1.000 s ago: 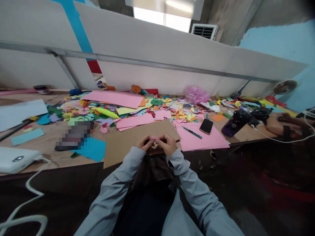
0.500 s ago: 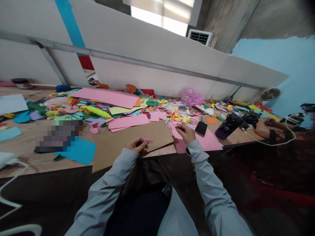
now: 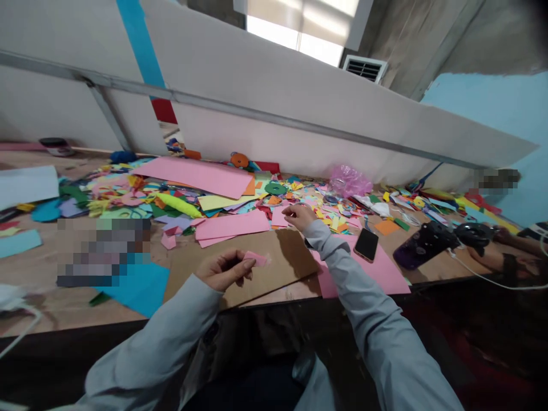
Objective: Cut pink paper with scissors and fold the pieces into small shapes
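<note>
A small piece of pink paper (image 3: 254, 258) is pinched between the thumb and fingers of my left hand (image 3: 226, 269), low over the brown cardboard sheet (image 3: 261, 274). My right hand (image 3: 302, 217) is over the cardboard's far edge, beside a small pink paper square (image 3: 279, 216). Its fingers are bent and slightly apart, and I see nothing between them. Two pink paper strips (image 3: 233, 225) lie behind the cardboard. Under my right forearm spreads a larger pink sheet (image 3: 385, 277), partly covered by the sleeve.
A phone (image 3: 366, 244) lies on the pink sheet, with a dark purple bottle (image 3: 422, 245) to its right. Colourful scraps (image 3: 338, 220) cover the table's back. A blue sheet (image 3: 143, 285) lies left of the cardboard. Another person's arm (image 3: 483, 260) rests at the right.
My right hand has moved left and away from me, from the large pink sheet to the small pink square. My left hand still holds its pink piece. The view has shifted slightly.
</note>
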Demonstrator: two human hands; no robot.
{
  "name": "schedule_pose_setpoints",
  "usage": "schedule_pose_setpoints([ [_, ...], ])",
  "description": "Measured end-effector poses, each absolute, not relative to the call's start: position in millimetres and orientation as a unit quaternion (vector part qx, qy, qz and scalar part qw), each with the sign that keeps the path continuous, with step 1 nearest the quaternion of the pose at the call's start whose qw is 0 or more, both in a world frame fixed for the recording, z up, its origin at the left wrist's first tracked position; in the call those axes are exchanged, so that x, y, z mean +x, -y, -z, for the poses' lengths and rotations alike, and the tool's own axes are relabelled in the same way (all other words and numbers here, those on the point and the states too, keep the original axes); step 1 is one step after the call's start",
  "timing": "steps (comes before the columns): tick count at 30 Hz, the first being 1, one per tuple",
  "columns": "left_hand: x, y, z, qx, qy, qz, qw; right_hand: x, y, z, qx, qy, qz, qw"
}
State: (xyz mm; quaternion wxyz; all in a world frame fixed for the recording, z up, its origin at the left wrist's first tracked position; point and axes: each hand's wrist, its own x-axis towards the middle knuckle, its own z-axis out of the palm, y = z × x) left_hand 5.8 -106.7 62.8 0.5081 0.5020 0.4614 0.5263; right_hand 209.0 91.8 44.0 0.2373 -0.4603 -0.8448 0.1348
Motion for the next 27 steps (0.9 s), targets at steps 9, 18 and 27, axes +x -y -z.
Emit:
schedule_pose_setpoints([
  [9, -27.4, 44.5, -64.5, 0.516, -0.501, -0.52, 0.462, 208.4, -145.3, -59.5, -0.478, 0.84, -0.115, 0.229],
  [18, -22.8, 9.9, -18.7, 0.515, -0.522, -0.494, 0.467, 291.5, -150.6, -66.3, -0.545, 0.8, -0.117, 0.219],
  [27, -22.7, 10.3, -13.6, 0.49, -0.541, -0.472, 0.495, 355.3, -132.2, -61.4, -0.609, 0.767, -0.097, 0.177],
])
